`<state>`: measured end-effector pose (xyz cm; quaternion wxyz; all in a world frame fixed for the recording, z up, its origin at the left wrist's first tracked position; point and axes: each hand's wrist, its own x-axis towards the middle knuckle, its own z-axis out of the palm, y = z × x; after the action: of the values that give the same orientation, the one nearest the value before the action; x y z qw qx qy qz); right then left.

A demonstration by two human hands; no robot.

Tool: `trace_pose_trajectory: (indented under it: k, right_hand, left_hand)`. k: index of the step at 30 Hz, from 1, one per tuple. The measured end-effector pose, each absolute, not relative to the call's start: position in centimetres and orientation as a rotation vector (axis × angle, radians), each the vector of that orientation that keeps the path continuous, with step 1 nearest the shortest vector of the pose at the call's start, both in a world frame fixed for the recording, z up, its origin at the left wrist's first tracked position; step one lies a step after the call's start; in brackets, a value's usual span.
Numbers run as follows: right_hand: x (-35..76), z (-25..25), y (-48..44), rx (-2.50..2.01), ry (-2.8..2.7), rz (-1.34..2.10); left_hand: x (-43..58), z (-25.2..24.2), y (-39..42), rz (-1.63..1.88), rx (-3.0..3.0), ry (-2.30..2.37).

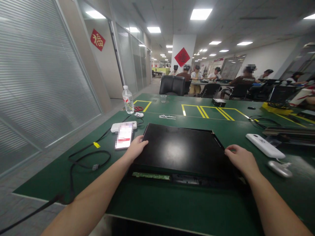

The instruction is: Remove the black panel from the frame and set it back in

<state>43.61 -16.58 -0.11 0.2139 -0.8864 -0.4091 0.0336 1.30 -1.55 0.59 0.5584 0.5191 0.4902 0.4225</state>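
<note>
A black display panel (177, 149) lies before me on the green table, its surface reflecting a ceiling light. Along its near edge a narrow green circuit board (150, 176) shows beside a dark strip. My left hand (137, 146) grips the panel's left edge, thumb on top and fingers mostly hidden beneath. At the right edge, my right hand (242, 159) is closed in a pinch on the panel's rim; its lower fingers are out of sight. Just left of my left hand is a lit smartphone (124, 136) leaning against a white power bank (115, 127).
A water bottle (128, 101), red-handled scissors (138, 108) and a black cable (90, 152) are on the left. A white device (264, 145) and a silver mouse-like object (280, 168) lie right. Beyond stand a black chair (171, 86) and several seated people.
</note>
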Motion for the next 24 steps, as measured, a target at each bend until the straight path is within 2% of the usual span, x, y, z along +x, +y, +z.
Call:
trace_pose_trajectory:
  k: [24]
  right_hand:
    - [45.1,-0.9,-16.2,-2.376,-1.07,0.215]
  left_hand:
    - [-0.2,0.9,-1.0,1.018,1.504,1.127]
